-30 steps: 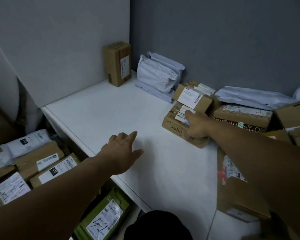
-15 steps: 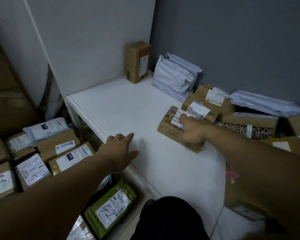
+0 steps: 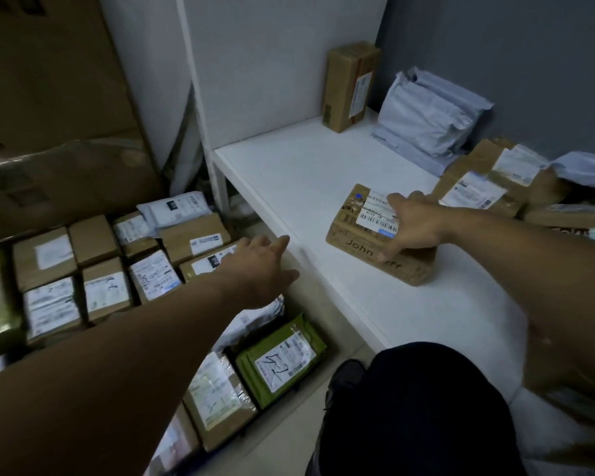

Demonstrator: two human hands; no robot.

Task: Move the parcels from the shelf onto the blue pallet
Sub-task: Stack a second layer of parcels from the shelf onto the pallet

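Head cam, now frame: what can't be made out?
Blue pallet: head view, covered by floor parcels.
Right hand grip on John box: head view, far fingers hidden behind the hand.
Label print: too small and blurred.
Rightmost shelf parcels: cut off by the frame edge.

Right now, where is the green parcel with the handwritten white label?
The green parcel lies low at centre of the head view, below the white shelf, between a taped brown cardboard box on its left and the person's dark knee.
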